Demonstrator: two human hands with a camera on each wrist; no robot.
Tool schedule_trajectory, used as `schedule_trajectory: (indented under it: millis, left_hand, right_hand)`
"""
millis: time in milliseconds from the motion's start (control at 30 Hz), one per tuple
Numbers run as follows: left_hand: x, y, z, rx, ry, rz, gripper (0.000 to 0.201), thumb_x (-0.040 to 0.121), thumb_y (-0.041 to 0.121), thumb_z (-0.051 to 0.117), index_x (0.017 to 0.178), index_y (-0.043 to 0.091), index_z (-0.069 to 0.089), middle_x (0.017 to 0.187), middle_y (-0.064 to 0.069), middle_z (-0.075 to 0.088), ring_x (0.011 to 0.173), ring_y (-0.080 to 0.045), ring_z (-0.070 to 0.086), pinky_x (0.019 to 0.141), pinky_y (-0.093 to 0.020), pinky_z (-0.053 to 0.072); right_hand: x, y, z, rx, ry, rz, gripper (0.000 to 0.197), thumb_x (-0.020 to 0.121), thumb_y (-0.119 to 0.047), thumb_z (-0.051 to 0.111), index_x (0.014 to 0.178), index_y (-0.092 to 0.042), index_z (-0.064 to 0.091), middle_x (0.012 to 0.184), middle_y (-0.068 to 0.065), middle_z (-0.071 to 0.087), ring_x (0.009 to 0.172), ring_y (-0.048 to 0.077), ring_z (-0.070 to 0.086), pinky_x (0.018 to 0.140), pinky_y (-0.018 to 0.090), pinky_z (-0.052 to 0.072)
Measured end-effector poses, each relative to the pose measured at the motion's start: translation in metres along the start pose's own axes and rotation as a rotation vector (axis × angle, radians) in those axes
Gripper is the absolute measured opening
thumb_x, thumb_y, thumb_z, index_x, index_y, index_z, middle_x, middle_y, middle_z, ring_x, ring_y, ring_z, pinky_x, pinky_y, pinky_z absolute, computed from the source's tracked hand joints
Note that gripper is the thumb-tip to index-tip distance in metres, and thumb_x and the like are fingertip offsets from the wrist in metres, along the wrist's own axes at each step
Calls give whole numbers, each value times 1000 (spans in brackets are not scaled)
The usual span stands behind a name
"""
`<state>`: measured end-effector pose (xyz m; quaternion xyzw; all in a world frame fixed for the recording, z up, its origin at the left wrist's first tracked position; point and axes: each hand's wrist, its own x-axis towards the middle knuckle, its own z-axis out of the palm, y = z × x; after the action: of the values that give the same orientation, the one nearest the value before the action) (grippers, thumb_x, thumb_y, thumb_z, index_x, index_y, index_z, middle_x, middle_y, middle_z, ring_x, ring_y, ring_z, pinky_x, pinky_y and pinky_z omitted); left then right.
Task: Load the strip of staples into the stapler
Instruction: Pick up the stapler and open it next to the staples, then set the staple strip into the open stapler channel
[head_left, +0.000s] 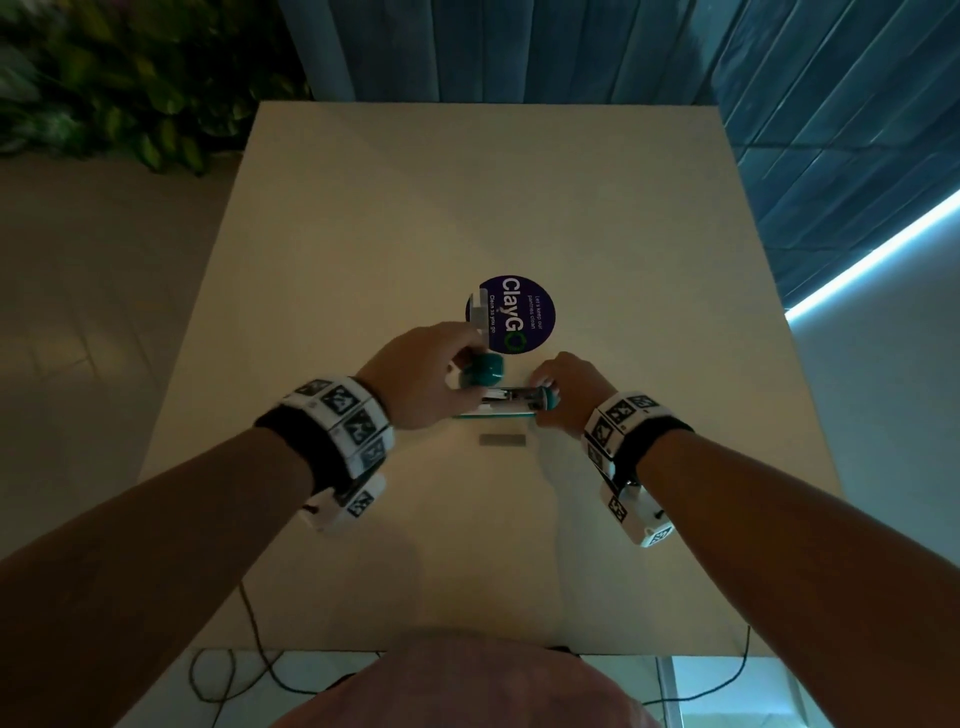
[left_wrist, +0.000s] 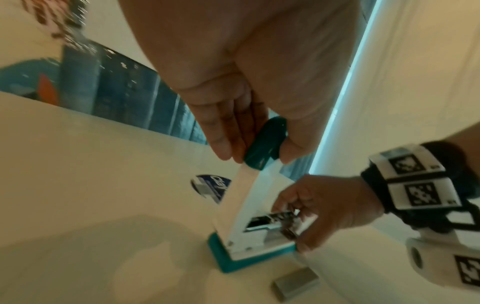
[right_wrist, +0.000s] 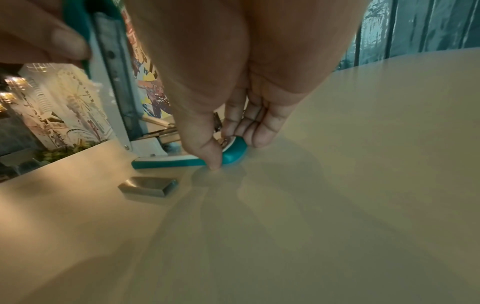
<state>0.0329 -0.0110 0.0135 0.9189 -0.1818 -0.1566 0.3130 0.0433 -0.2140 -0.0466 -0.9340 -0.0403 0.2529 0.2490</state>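
Note:
A teal and white stapler (head_left: 493, 411) lies on the table with its base flat. Its top arm (left_wrist: 246, 197) is swung up from the hinge, which bares the metal magazine (left_wrist: 270, 219). My left hand (head_left: 457, 371) pinches the arm's teal tip (left_wrist: 265, 144) between thumb and fingers. My right hand (head_left: 540, 396) grips the front end of the base (right_wrist: 233, 156), with the thumb down on the table and the fingers behind. The grey strip of staples (head_left: 502, 440) lies loose on the table just in front of the stapler, apart from both hands, and also shows as a staple strip (right_wrist: 148, 186) in the right wrist view.
A round dark-blue "ClayGO" sticker (head_left: 519, 314) lies on the beige table (head_left: 623, 260) just behind the stapler, with a small pale object (head_left: 478, 312) at its left edge. Plants stand past the far left corner and blue panels behind. Cables hang under the near edge.

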Motion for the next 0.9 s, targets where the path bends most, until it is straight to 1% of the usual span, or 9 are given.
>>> schedule_trajectory:
  millis: [133, 300, 433, 567, 666, 733, 800, 866, 900]
  left_hand:
    - [-27, -25, -25, -18, 91, -51, 31, 67, 20, 75, 91, 18, 57, 92, -3, 66, 82, -19, 62, 80, -39, 56]
    - [-44, -67, -27, 42, 109, -155, 29, 64, 17, 77, 86, 19, 59, 84, -8, 66, 76, -27, 62, 74, -49, 54]
    - [-45, -92, -12, 77, 56, -233, 26, 69, 18, 75, 92, 16, 64, 87, -9, 65, 79, -29, 59, 76, -48, 52]
    - [-43, -106, -1, 115, 8, -272, 31, 74, 24, 72, 102, 13, 65, 87, -4, 57, 83, -27, 56, 76, -38, 46]
    - [-42, -108, 1, 117, 13, -262, 30, 74, 22, 72, 102, 13, 64, 92, -10, 61, 84, -29, 57, 75, -37, 45]
    - [-43, -108, 1, 112, 14, -258, 31, 74, 21, 72, 103, 12, 64, 94, -12, 62, 85, -30, 57, 77, -40, 47]
    - [-44, -107, 1, 116, 17, -259, 31, 74, 20, 72, 103, 12, 64, 95, -13, 63, 85, -30, 57, 77, -41, 47]
    - [-44, -107, 1, 114, 21, -266, 32, 74, 21, 72, 103, 12, 64, 96, -13, 63, 86, -30, 58, 77, -41, 47]
    - [-45, -107, 1, 117, 18, -269, 31, 74, 21, 72, 103, 13, 64, 97, -13, 63, 86, -31, 58, 77, -40, 47]
  right_hand:
    - [0, 0, 1, 26, 8, 2, 40, 66, -8, 76, 102, -10, 59, 114, 15, 54, 101, 29, 55, 93, 41, 49]
    - [0, 2, 2, 32, 4, -7, 41, 65, -8, 76, 102, -10, 58, 113, 15, 53, 101, 30, 55, 94, 44, 49]
    - [-1, 3, 2, 17, 8, -16, 39, 68, -8, 74, 104, -10, 57, 114, 16, 53, 102, 30, 56, 94, 44, 49]
    - [-2, 1, 2, -38, -5, -26, 37, 73, -8, 70, 108, -9, 56, 117, 17, 51, 105, 31, 53, 96, 43, 47]
    - [-13, -8, 2, -43, 82, -117, 44, 72, -10, 69, 112, -12, 49, 118, 10, 47, 107, 25, 46, 93, 37, 45]
    - [-26, -21, 7, -22, 129, -249, 37, 75, -15, 67, 107, -13, 49, 114, 7, 49, 102, 21, 45, 89, 35, 45]
    - [-37, -32, 19, -124, 31, -352, 34, 79, -23, 63, 109, -12, 51, 114, 8, 51, 104, 24, 46, 92, 39, 45]
    - [-40, -34, 34, -286, -97, -367, 38, 82, -26, 60, 115, -10, 51, 123, 10, 49, 114, 27, 44, 99, 42, 42]
    - [-41, -32, 39, -321, -126, -355, 38, 84, -25, 59, 117, -10, 50, 126, 10, 48, 118, 28, 43, 102, 42, 41]
